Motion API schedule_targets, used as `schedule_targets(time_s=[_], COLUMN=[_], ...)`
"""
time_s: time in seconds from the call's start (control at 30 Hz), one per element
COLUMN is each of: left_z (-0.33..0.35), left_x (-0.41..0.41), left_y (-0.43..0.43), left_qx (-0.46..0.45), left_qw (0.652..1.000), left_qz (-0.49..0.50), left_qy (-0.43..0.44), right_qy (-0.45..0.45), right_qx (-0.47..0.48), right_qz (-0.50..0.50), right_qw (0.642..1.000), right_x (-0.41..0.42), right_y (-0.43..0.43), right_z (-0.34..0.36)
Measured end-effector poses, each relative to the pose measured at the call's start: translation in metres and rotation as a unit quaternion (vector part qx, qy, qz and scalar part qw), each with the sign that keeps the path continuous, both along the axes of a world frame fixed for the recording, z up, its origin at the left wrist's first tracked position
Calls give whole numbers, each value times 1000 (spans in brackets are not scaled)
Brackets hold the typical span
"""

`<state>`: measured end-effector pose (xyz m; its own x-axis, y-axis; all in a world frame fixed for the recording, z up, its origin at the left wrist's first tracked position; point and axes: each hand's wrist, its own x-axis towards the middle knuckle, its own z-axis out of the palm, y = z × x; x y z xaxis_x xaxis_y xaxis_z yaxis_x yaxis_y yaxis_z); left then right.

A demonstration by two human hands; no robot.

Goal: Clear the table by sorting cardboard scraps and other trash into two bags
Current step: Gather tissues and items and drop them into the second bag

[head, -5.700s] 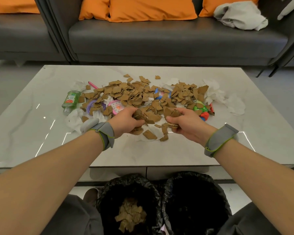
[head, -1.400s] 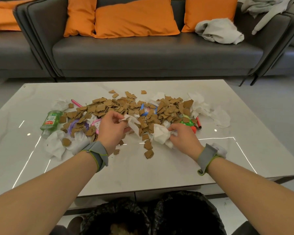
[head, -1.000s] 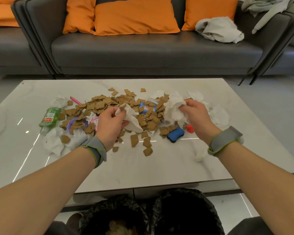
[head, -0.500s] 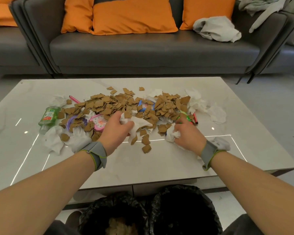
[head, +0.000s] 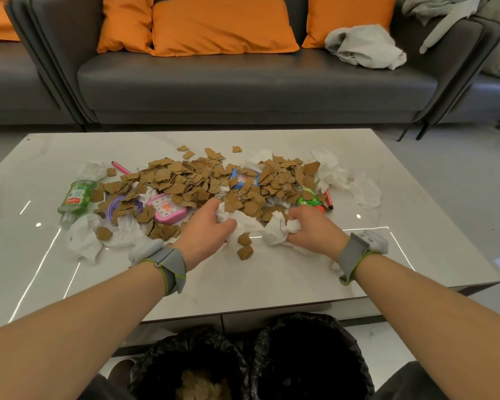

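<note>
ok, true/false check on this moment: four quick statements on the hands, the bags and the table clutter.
1. The left hand and the right hand each grip white tissue. True.
2. The green bottle stands upright. False: it lies on its side near the left end of the table.
3. Cardboard scraps lie in the left bag. True.
4. The pink clock sits right of the blue clock. False: it sits to its left, nearer the person.

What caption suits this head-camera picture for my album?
Left hand and right hand each grip crumpled tissues beside the cardboard scraps, two black bags below the table.
</note>
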<state>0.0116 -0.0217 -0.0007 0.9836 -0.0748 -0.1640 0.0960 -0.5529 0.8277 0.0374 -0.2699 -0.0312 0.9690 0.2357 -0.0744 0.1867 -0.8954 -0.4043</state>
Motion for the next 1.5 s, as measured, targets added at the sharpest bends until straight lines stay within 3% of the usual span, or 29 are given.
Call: schedule_targets(time_s=[0.17, 0.3, 0.4, 0.6, 0.83, 0.87, 1.0, 1.1, 1.27, 1.37, 1.5], left_z=[-2, -3, -4, -7, -8, -9, -11, -7, 0, -2, -7], left_x=[1, 0, -3, -11, -10, -10, -10, -14, -27, -25, -16], left_y=[-5, -8, -9, -14, -16, -17, -16, -13, 4, 22, 57], left_qx=[3, 6, -1, 25, 26, 19, -8, -22, 7, 69, 191], left_qw=[1000, 1000, 1000, 999, 999, 999, 999, 998, 997, 994, 981], left_qz=[-2, -4, -7, -27, -35, -33, -34, -41, -37, -26, 13], left_qy=[-10, -10, -4, -9, -16, -13, 21, 48, 74, 77, 15], right_qy=[15, 53, 72, 35, 86, 110, 248, 245, 183, 142, 109], right_qx=[62, 30, 60, 9, 93, 75, -137, -197, -115, -43, 32], right_qz=[-54, -42, -49, 9, -161, -177, -170, -195, -106, -34, -15], right_qw=[997, 997, 994, 999, 979, 975, 944, 929, 971, 988, 993], right_x=[4, -1, -12, -28, -13, -15, -28, -37, -35, -35, -32], right_y=[-9, -13, 1, 27, -16, -25, -34, -25, 6, 33, 65], right_z=[29, 35, 29, 5, 68, 72, 56, 25, 21, 29, 34])
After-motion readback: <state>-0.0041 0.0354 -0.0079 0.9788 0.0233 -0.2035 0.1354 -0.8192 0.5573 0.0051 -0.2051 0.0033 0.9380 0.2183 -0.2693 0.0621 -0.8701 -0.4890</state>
